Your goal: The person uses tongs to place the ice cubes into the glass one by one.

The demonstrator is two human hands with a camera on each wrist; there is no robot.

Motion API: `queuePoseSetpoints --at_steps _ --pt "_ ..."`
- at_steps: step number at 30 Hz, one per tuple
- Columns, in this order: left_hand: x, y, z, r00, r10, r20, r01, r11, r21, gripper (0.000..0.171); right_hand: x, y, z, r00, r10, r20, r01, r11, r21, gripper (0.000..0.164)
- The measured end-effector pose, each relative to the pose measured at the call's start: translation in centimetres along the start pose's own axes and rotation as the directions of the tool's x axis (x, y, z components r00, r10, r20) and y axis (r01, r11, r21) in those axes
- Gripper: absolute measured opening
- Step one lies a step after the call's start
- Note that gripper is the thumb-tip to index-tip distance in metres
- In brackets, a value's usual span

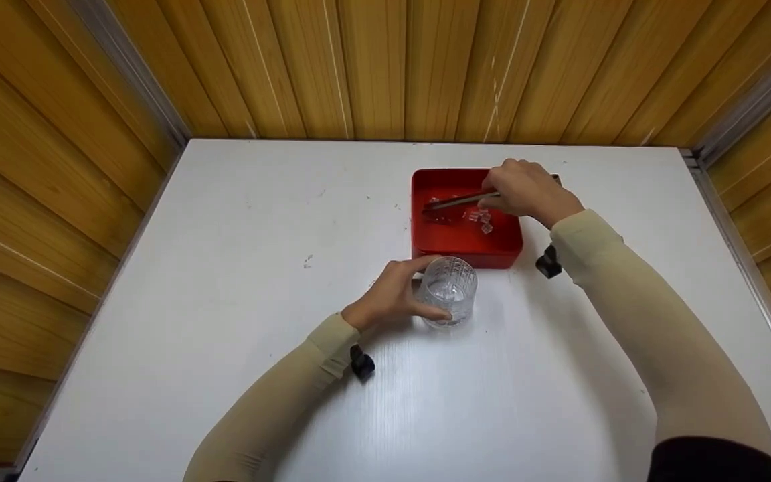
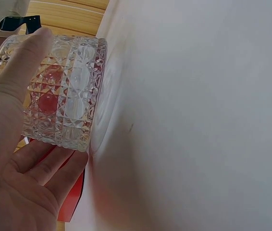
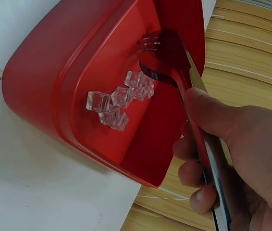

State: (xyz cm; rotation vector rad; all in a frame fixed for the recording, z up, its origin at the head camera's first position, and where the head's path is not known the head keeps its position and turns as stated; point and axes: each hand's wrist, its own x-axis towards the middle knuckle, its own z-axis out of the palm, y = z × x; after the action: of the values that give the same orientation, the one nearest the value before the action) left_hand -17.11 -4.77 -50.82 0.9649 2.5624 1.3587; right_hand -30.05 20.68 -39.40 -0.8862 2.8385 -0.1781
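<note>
Gripping tongs (image 3: 213, 159) in curled right hand (image 1: 525, 189), near cubes (image 3: 122, 97) beside it. Cupping glass (image 1: 449, 291) in wide-spread left hand (image 1: 399, 294). Might lose slick cubes by pinching off-centre

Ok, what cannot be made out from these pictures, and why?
Head view: part of the square red box, behind the right hand.
Right wrist view: the exact count of clear, glassy cubes, which overlap.
Right wrist view: the handle end of the slim metal tongs, cut by the bottom edge.
Left wrist view: the inside of the clear faceted glass, blurred by its patterned wall.
</note>
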Motion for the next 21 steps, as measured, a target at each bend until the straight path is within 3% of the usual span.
queuePoseSetpoints --at_steps 21 --pt "-0.17 -0.07 -0.03 1.000 0.002 -0.002 -0.002 1.000 -0.030 0.085 -0.84 0.94 -0.55 1.000 0.019 0.004 -0.019 1.000 0.005 0.018"
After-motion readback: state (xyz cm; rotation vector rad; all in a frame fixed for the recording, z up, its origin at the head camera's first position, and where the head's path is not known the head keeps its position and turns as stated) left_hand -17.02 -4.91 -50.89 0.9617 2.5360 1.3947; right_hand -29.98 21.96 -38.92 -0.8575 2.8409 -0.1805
